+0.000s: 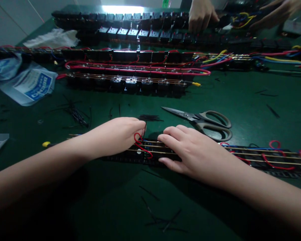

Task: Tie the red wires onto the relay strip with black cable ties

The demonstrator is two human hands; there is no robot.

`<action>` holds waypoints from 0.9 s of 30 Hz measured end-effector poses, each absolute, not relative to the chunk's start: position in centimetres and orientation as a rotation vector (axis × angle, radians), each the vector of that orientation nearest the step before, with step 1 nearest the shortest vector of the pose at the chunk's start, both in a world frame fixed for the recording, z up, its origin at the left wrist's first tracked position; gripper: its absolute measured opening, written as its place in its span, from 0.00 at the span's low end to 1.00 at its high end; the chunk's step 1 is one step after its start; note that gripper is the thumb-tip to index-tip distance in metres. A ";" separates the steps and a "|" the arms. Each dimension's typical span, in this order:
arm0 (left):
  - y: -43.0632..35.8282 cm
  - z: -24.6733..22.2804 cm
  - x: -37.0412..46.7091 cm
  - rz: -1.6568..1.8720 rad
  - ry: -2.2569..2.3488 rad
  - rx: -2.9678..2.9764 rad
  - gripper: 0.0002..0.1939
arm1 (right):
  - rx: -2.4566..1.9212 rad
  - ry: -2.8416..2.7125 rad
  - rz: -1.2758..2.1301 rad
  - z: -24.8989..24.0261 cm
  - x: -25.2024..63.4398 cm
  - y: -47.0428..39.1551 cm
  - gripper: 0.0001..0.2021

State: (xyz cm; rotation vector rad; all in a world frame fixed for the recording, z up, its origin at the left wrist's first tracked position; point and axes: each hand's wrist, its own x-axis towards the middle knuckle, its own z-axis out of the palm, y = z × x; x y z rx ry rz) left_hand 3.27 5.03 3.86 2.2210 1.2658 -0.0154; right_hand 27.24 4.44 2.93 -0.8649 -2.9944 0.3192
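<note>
A long black strip assembly [256, 157] with brass rails and red wires lies across the table in front of me. My left hand [124, 134] is closed at its far edge, pinching a thin black strip [145, 129] that looks like a cable tie. Beside those fingertips a red wire [142, 147] loops up from the assembly. My right hand [184, 147] straddles the assembly, thumb on the near side and fingers on the far side, gripping it. The parts under both palms are hidden.
Behind my hands lie scissors [198, 120] and bunches of black ties [77, 113]. More socket strips [130, 82] with a red cable [140, 69] stretch across farther back. Plastic bags [32, 83] sit at left. Another person's hands [202, 15] work at the far right.
</note>
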 end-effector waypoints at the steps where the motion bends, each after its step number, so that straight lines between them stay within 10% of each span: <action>1: 5.1 3.9 3.2 -0.003 1.265 2.217 0.08 | -0.859 -2.993 0.319 2.9 27.2 4.4 0.17; 17: 5.5 5.1 2.0 0.080 1.585 2.277 0.13 | -0.933 -2.967 0.412 3.5 27.3 4.7 0.16; 27: 7.0 5.0 -2.6 -0.679 2.272 2.191 0.18 | -0.935 -2.941 0.464 3.4 27.3 4.8 0.16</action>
